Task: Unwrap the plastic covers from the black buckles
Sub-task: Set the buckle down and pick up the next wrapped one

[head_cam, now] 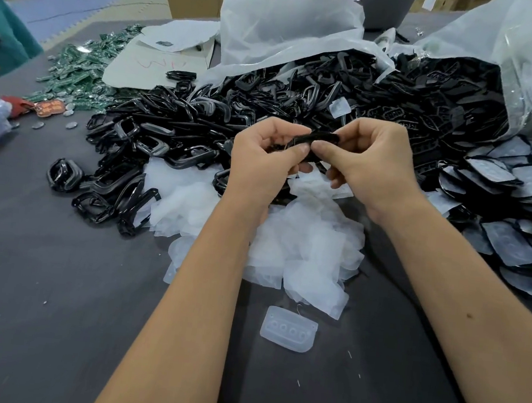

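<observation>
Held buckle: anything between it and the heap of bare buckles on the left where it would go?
Nothing visible. Both the left hand and right hand grip the held buckle above the pile of loose covers. The bare buckle heap lies to the left, with open air between.

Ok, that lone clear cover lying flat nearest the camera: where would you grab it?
Pinch the clear cover by its near long edge, coming from above. It lies flat and alone on the grey table, apart from the heap of covers.

Two bare forearms, no sleeves, left hand (264,155) and right hand (369,161) ungloved, no rings
</observation>
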The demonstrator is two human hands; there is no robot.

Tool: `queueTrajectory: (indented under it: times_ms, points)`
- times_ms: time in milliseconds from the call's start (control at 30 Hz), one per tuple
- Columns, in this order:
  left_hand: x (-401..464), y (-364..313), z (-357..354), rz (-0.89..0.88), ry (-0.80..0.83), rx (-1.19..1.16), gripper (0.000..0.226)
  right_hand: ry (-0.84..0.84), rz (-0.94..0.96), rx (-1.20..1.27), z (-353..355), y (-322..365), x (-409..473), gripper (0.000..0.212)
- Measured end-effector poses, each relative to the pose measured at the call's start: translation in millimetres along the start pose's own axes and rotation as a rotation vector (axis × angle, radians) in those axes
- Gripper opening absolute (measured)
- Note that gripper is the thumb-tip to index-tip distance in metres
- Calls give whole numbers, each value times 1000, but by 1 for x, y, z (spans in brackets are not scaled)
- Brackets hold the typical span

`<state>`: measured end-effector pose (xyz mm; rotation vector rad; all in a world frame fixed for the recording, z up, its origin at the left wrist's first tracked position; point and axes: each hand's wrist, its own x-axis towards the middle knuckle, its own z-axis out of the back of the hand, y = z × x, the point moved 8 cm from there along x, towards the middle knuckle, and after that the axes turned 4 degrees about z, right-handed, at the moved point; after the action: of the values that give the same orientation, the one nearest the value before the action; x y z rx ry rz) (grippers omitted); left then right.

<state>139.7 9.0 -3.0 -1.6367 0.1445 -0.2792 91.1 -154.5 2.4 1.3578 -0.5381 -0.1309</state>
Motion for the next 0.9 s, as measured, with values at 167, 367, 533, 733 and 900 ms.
queueTrajectory:
  times_ms: [167, 367, 533, 733, 900]
  points:
    - [1, -1, 7, -45, -70, 48, 22, -58, 49, -122, -4, 5, -2, 26]
    - [3, -7, 21, -103, -207, 120, 28, -94, 153, -494, 0, 7, -5, 28]
    - [4, -4, 43, -69, -346, 36, 25, 110, 149, -892, -20, -3, -6, 45]
    - [2, 0, 39, -26, -336, 3, 25, 132, 127, -915, -22, -7, -3, 48]
    - [1, 0, 41, -3, -346, -10, 25, 85, 232, -834, -14, -1, -5, 24]
